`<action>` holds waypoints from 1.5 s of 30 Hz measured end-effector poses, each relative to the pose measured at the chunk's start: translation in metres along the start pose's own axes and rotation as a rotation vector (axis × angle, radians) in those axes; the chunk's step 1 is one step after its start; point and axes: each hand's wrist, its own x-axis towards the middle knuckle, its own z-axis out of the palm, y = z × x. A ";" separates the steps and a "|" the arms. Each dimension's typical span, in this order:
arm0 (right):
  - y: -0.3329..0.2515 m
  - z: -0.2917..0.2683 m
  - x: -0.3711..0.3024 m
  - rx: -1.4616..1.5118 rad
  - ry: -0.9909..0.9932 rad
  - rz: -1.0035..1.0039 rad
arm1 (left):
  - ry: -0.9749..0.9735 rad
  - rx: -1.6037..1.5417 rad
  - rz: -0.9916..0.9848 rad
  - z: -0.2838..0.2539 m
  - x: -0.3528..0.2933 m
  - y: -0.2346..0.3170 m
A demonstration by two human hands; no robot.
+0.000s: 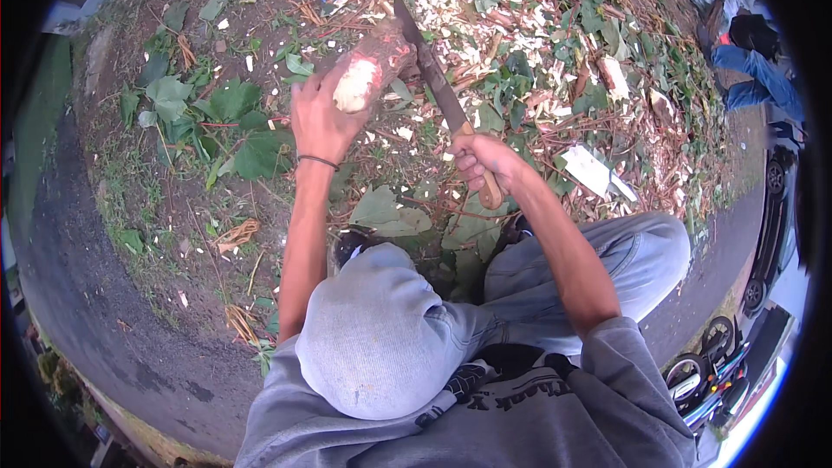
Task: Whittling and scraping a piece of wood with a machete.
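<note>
Out in front, my left hand (325, 113) grips a thick, brown, root-like piece (357, 85) whose near end is cut to a pale face with a pinkish-red rim. A dark cord circles that wrist. My right hand (485, 160) is closed round the wooden handle of a machete (436, 74). Its long, dark blade slants up and left, and the tip lies close to the far end of the piece. Whether the blade touches it, I cannot tell. Around both hands the ground is strewn with pale chips (468, 13).
Green leaves (260, 152) lie to the left, and a large leaf (390, 212) lies before my knees. A white flat scrap (588, 171) rests at right. Farther right are a person in blue jeans (754, 74), a parked car (771, 199) and a motorcycle (693, 373). Asphalt (78, 251) borders the left.
</note>
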 end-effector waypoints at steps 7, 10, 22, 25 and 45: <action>0.002 0.011 0.015 0.147 -0.323 0.158 | 0.238 0.123 0.325 -0.020 0.035 -0.004; -0.002 0.003 0.019 0.233 -0.387 0.161 | 0.443 -0.248 0.219 0.001 0.050 -0.004; -0.046 -0.016 0.002 0.630 -0.532 0.217 | 0.437 -0.102 0.240 0.014 0.059 0.028; -0.047 -0.051 0.008 0.072 -0.505 0.205 | 0.451 -0.239 0.274 0.018 0.054 0.024; -0.062 -0.046 -0.009 -0.052 0.210 -0.593 | 0.538 0.064 -0.026 0.018 0.078 0.058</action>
